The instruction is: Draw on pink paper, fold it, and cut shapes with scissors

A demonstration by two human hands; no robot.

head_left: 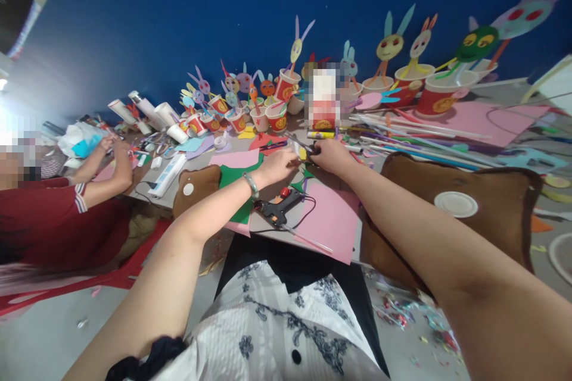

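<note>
Over the table, my right hand [330, 158] is closed round the handles of dark scissors [304, 144], whose blades point up and to the left. Close to the blades, my left hand [279, 166] has its fingers pinched together. A small pale bit shows at its fingertips, too small to name. Below both hands lies a black glue gun [279, 208] with a clear glue stick out of its back. Pink paper [333, 223] is spread beneath and to the right of it, and green paper [239, 190] is under my left wrist.
Red paper cups [277, 118] with paper rabbit figures line the blue wall. Straws and sticks [424, 152] lie at the right, beside a brown cushion [415, 202]. A white power strip [167, 175] lies left. A co-worker in a red shirt [58, 214] sits at the far left.
</note>
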